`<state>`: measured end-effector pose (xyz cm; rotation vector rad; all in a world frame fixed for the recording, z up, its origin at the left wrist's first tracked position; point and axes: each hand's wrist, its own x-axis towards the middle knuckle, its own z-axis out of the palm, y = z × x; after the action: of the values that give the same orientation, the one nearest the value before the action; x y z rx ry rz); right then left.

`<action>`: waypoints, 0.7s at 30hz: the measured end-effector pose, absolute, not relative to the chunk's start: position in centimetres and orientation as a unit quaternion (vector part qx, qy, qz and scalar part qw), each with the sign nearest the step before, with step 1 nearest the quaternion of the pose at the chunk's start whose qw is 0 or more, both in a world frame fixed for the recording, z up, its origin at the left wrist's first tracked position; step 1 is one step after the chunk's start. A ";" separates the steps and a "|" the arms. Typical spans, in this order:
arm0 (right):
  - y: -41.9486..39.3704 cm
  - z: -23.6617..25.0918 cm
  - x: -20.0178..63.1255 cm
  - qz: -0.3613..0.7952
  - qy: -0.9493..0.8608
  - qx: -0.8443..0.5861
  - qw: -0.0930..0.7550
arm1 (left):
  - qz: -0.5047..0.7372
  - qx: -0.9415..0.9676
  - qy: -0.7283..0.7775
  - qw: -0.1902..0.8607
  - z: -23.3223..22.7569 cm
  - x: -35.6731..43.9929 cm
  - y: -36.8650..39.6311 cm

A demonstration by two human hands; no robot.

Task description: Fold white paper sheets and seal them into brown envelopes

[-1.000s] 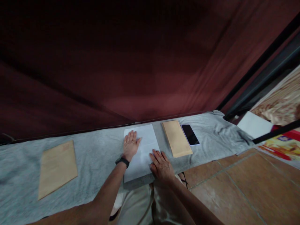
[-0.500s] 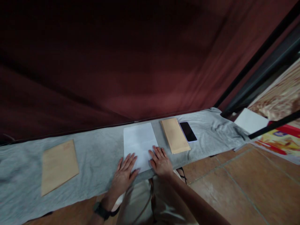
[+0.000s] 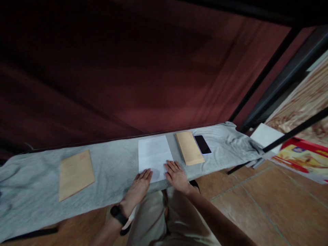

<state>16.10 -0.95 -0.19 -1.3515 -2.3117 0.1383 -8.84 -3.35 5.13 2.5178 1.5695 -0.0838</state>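
Observation:
A white sheet of paper [image 3: 153, 150] with faint crease lines lies flat on the grey cloth in front of me. On its lower left corner rests my left hand [image 3: 139, 186], fingers stretched forward, a dark watch on the wrist. My right hand [image 3: 177, 176] lies open, palm down, with its fingers on the sheet's lower right edge. Just right of the paper is a stack of brown envelopes [image 3: 189, 148], and a phone [image 3: 203, 144] with a dark screen lies beside it. Farther left, a single brown envelope [image 3: 77, 175] lies apart.
The grey cloth [image 3: 112, 160] covers a long narrow surface along a dark red curtain [image 3: 153, 116]. Black bars [image 3: 266, 71] stand at the right. Beyond them are a white box [image 3: 266, 136] and a red and yellow package [image 3: 302, 157] above the tiled floor [image 3: 246, 201].
The view has shifted slightly. My left hand's fingers have drawn closer together, and its thumb no longer shows spread out. My right hand stays on the sheet's edge.

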 end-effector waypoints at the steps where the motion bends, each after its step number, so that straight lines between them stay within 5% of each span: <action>1: -1.1 -0.1 16.4 0.064 -0.844 -0.481 0.228 | -0.012 0.842 0.532 0.092 5.1 -9.0 -3.5; 14: -3.0 -0.2 20.9 0.204 -0.872 -0.387 0.219 | 0.174 0.841 0.497 0.123 3.7 -12.7 -9.0; 21: -2.9 0.0 20.9 0.236 -0.871 -0.366 0.229 | 0.171 0.852 0.480 0.122 3.3 -15.0 -6.3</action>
<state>20.92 -2.94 0.03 -1.0064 -2.3969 0.6487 -15.00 -6.29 3.29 2.4876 1.3999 0.4979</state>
